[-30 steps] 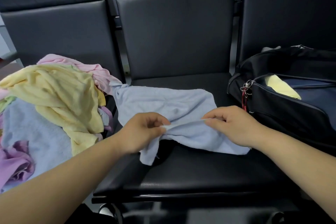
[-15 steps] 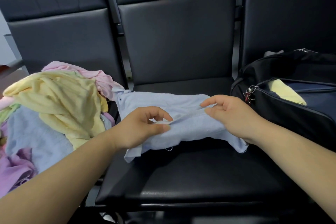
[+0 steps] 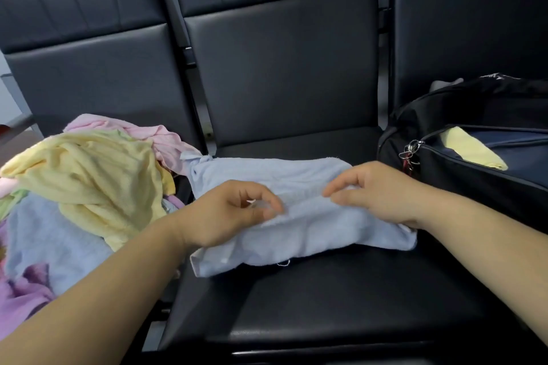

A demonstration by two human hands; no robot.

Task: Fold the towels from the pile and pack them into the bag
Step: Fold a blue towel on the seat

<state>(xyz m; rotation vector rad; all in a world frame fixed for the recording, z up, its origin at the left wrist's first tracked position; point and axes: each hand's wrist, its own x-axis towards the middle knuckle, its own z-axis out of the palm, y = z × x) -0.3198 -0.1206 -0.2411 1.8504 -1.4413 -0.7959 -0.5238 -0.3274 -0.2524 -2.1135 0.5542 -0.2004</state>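
Resting on middle black seat [image 3: 326, 299]: blue towel [image 3: 311, 231].

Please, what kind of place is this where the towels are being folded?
Probably a waiting area: a row of joined black padded seats serves as the table, with the towel pile on the left seat and a black bag on the right one.

no readable text, labels — none

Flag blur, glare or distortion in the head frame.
Head view: chair backs bow toward the edges, wide-angle; faint glare along the front of the seat; left hand slightly soft at the light blue towel; black bag underexposed, little detail.
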